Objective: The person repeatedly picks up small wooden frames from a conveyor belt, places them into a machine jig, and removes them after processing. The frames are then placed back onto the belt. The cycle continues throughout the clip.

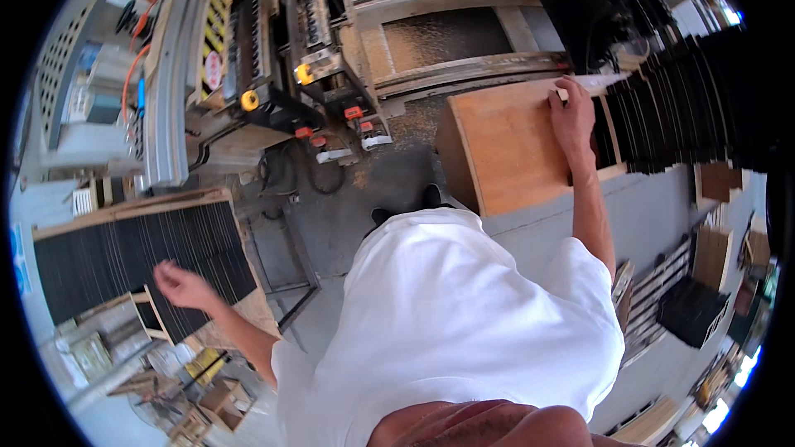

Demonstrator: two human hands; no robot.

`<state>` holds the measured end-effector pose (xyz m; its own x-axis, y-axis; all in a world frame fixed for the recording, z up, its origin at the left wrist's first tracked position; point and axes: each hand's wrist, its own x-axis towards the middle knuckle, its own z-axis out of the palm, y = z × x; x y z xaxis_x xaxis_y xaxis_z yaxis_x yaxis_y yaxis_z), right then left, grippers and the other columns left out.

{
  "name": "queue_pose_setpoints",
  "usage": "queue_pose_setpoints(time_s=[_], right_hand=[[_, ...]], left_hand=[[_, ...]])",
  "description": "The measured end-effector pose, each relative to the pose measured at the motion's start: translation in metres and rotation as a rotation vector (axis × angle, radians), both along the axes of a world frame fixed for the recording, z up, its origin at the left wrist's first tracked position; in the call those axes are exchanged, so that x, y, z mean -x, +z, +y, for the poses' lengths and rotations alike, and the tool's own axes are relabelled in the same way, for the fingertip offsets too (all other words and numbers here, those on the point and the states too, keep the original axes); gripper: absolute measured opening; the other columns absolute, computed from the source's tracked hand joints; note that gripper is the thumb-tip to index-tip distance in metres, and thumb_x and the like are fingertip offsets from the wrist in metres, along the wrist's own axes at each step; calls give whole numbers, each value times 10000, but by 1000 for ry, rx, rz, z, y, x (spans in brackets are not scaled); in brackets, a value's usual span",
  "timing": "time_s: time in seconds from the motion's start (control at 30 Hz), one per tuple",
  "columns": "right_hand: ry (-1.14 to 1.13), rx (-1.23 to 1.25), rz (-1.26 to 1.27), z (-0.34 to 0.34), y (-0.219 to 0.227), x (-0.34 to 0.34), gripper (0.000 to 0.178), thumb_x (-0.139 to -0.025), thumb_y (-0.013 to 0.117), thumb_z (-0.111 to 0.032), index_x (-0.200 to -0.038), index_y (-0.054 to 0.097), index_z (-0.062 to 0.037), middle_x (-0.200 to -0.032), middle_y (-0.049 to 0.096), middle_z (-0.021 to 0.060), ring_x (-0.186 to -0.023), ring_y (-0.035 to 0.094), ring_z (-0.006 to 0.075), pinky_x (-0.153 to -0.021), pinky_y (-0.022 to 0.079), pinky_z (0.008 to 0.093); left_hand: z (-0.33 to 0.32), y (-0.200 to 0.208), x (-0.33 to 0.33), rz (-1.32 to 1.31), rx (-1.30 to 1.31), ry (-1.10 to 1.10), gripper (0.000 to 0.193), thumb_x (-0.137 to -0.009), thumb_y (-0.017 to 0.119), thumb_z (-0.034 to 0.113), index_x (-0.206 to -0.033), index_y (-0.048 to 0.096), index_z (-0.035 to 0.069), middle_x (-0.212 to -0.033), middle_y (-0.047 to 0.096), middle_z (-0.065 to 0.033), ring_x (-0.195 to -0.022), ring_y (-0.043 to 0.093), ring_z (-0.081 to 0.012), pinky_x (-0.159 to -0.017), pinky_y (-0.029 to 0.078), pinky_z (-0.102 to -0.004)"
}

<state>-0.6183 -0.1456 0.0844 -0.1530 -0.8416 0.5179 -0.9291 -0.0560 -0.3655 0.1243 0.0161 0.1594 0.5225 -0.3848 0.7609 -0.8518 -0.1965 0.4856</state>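
My right hand (573, 122) rests over the orange-brown top of a wooden box (512, 145), its fingers curled round a small pale piece (562, 95) that looks like wood. Beside that wrist lies a black panel (604, 136) with light wooden edges, at the near end of a long row of black panels (679, 108). On the left, my left hand (184, 288), slightly blurred, hovers with its fingers apart near another row of black panels (141, 252). Just below it a light-edged black frame (151, 314) juts out of this row.
Ahead stands a machine with black drilling heads (319, 74) and a grey metal rail (166, 116). Sawdust (418, 120) lies under its beams. A dark metal stand (290, 257) is left of my legs. Pallets (658, 298) and a black stack (694, 312) sit on the right.
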Motion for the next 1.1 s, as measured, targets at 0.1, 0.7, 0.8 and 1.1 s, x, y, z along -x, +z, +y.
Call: queue_pose_setpoints(time_s=[0.1,0.7,0.8,1.1], right_hand=[[-257,-293,125,45,-8,34,268,-772,712,-183,-995,601,-86,-1064,619,103,-981,580,341,-814,458,473],[-469,-72,-377,77,-27,17,326,-868,595,-18,-1194,588,-5,-1081,654,125,-955,630,209,-845,487,308],[-342,3,-694,56,-5,2,358,-885,620,-58,-1234,569,4,-1119,640,104,-977,604,166,-842,478,291],[-55,-84,-1617,3,73,-99,365,-950,549,-158,-1280,520,-3,-1021,651,89,-844,630,133,-729,531,263]], left_hand=[[-62,-46,103,383,-92,-277,265,-961,532,119,-1161,573,-50,-1003,667,-139,-876,656,-196,-778,528,-298],[-375,-95,185,853,-250,-898,238,-931,552,68,-1138,581,-46,-980,673,-127,-854,666,-168,-775,543,-267],[-439,-103,174,971,-194,-958,233,-934,568,94,-1131,581,-29,-954,674,-116,-799,655,-155,-713,540,-255],[-628,-150,111,1672,-320,-811,673,-975,487,400,-1441,235,-16,-1426,373,-213,-1340,353,-361,-1084,345,-460]])
